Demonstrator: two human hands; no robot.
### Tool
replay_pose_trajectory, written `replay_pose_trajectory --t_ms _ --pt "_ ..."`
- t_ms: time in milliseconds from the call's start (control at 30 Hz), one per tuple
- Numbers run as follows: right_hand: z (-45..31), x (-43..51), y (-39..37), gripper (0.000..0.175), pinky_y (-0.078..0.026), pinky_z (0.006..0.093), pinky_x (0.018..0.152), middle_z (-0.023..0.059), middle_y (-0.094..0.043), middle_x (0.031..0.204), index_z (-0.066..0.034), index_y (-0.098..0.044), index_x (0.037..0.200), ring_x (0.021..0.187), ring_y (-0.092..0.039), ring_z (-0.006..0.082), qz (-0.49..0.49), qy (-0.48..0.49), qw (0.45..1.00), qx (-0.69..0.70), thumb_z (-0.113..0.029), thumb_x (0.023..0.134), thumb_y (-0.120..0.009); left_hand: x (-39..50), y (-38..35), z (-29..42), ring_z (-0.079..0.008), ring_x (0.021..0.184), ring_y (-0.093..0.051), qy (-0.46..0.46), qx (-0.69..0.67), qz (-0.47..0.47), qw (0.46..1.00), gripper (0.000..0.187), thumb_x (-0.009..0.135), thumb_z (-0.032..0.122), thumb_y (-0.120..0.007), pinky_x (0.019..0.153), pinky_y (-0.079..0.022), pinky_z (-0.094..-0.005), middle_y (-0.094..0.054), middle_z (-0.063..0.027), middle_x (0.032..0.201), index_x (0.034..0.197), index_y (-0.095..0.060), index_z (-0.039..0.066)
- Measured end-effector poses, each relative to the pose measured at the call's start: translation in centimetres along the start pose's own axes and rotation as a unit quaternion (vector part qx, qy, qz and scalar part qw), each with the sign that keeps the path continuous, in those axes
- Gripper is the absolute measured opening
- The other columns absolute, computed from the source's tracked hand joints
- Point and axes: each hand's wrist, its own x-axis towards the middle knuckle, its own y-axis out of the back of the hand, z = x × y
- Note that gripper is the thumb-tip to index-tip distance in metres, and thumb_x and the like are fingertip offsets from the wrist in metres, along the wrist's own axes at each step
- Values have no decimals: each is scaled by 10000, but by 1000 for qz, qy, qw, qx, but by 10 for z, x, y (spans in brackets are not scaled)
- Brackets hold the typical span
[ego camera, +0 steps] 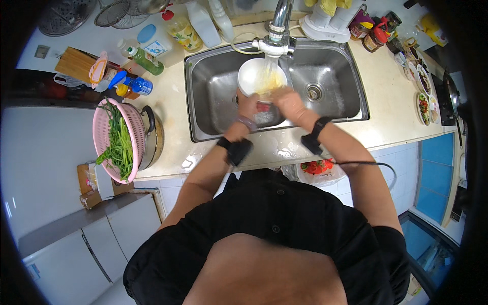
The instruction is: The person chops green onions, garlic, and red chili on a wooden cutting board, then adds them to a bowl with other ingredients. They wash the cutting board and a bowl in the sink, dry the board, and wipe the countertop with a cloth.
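My left hand (248, 103) grips the near left side of a white bowl (249, 78), which is tilted over the left sink basin (206, 91). Water runs into the bowl from the chrome faucet (280, 23), which has a white fitting (272, 47) on its spout. At the bowl's near right rim is my right hand (286, 101), blurred by motion; whether it grips the rim or something else is unclear. Something yellowish (268, 82) shows blurred under the stream; I cannot tell what it is. A red patch shows just below the bowl.
A pink colander (131, 152) of leafy greens leans against a metal pot (152, 141) at left. Bottles, including a green one (146, 61), stand behind it. The right sink basin (328, 76) has a drain. Sauce jars (373, 40) and small filled dishes (423, 108) line the right counter.
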Motion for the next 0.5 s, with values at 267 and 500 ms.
replay_pose_trajectory --t_ms 267,500 --pt "-10 9 0 130 -499 391 778 107 -656 827 -86 -631 849 821 -648 282 50 64 996 -37 -118 731 -586 -41 -41 44 -324 662 -670 35 -26 40 998 623 697 25 -524 464 -587 -375 -592 -225 1045 1292 -343 13" --pt "-9 11 -8 137 -491 373 813 94 -669 877 -113 -615 900 848 -650 266 -5 60 998 -27 -123 768 -583 -21 -7 24 -292 634 -645 118 130 -36 984 585 724 132 -539 480 -575 -354 -595 -191 983 1271 -374 9"
